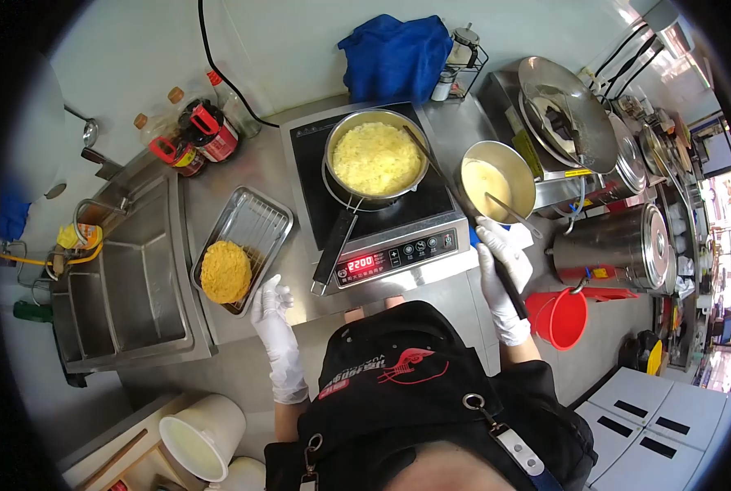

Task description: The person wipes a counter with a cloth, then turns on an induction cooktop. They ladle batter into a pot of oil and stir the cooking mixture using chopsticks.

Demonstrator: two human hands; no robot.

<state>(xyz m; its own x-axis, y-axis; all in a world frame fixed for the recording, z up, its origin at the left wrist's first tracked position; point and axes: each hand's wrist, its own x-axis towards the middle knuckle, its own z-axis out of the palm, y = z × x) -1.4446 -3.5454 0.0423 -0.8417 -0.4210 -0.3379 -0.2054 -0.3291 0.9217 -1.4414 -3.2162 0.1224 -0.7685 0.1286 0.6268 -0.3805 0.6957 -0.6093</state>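
Yellow food (pixel 379 158) fills the one pan (pixel 375 117) on the cooktop (pixel 304 155) and hides its floor. The head of the long utensil (pixel 511 290) is hard to make out where it meets the pan's right rim. The depth of the pale liquid (pixel 480 176) in the single pot (pixel 523 173) cannot be judged, and the lower end of the spoon (pixel 509 211) is sunk in it. Dark lens corners cut off the edges of the room; glare washes out the far right. At bottom left, one white bucket (pixel 230 421) shows nearly whole, while a second is cut by the lower border.

On the bench (pixel 210 196) sits one metal tray (pixel 255 200) with a wire rack, carrying one browned, round patty (pixel 225 272) at its near end. At least three bottles (pixel 210 135) stand behind it, overlapping. The sink (pixel 144 303) has two visible basins; one red pail (pixel 558 319) is below, to the right.

Two hands are in view, both in white gloves. The right hand (pixel 505 266) has its grip closed around the utensil's dark handle, beside the pot. The left hand (pixel 271 307) is at the tray's near right corner, its grip slack, fingers partly bent, nothing seen inside; whether it touches the tray cannot be told.
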